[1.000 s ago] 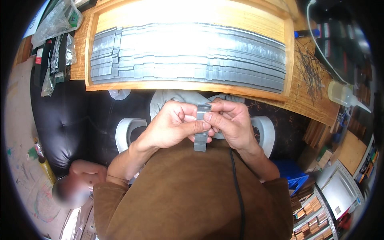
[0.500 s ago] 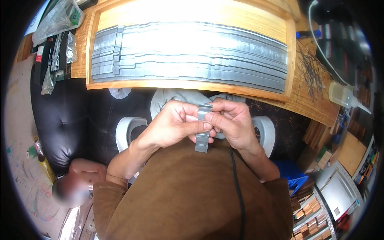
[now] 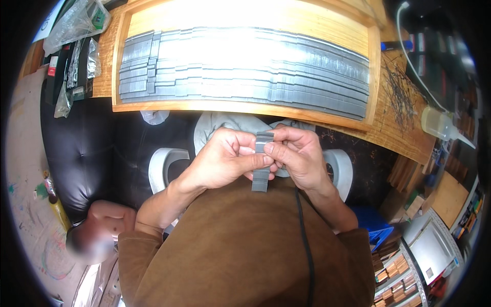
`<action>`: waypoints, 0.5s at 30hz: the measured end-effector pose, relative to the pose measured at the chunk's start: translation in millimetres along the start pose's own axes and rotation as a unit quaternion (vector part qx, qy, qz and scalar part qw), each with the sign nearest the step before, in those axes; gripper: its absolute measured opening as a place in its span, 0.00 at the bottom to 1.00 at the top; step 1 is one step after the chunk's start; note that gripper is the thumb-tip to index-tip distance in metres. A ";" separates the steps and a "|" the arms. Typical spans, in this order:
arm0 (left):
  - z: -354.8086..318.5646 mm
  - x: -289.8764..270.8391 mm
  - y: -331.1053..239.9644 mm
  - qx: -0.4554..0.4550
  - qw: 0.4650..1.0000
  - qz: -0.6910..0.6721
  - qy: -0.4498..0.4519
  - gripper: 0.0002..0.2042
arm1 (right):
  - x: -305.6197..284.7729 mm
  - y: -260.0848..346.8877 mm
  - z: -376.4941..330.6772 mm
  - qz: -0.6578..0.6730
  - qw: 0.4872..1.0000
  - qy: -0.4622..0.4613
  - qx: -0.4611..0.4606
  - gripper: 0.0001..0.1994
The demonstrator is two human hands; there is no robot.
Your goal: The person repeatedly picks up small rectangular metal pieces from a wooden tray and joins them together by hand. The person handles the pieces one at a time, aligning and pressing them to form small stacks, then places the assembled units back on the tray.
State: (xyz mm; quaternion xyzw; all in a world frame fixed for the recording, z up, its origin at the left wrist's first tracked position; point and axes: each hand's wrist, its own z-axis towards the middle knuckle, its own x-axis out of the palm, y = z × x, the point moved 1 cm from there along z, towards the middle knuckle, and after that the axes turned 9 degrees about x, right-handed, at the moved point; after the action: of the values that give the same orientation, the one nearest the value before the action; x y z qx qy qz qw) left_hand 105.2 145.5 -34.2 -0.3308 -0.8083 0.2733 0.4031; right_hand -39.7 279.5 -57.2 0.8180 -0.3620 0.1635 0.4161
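Observation:
Between my two hands, in front of my chest, hangs a narrow grey strip (image 3: 260, 180) with fine lines across it. My left hand (image 3: 221, 159) is closed, its thumb pressed to the strip's middle. My right hand (image 3: 298, 155) pinches the upper part between thumb and fingers. Fingers of both hands hide part of the strip's middle. Just beyond them, a shallow wooden tray (image 3: 204, 106) holds several rows of overlapping thin grey pieces (image 3: 317, 77). Strong glare washes out the middle of those rows.
Thin dark sticks (image 3: 400, 105) and a squeeze bottle with a long nozzle (image 3: 436, 123) are to the tray's right. Plastic bags (image 3: 76, 28) are at far left. A black sofa (image 3: 76, 138), another person (image 3: 105, 220) and a blue crate (image 3: 372, 225) surround me.
The lower end of the strip has shifted slightly up and right. Both hands keep nearly the same grip, and the whole view has moved a little.

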 end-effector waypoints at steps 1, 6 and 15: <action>0.1 0.5 0.2 0.004 1.000 0.000 -0.002 0.08 | -0.2 0.2 0.5 -0.001 1.000 0.001 0.000 0.06; 0.2 0.9 -3.2 -0.002 1.000 0.016 0.002 0.08 | 1.4 1.9 -1.1 0.011 1.000 0.004 0.004 0.07; 0.5 -1.9 3.4 0.005 1.000 -0.004 0.004 0.07 | 7.7 4.4 -3.2 -0.007 1.000 -0.015 -0.014 0.10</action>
State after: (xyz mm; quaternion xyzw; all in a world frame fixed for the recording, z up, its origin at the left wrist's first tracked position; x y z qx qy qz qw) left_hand 106.7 146.1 -37.8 -0.3264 -0.8068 0.2741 0.4091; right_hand -37.5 276.8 -48.4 0.8169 -0.3643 0.1431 0.4236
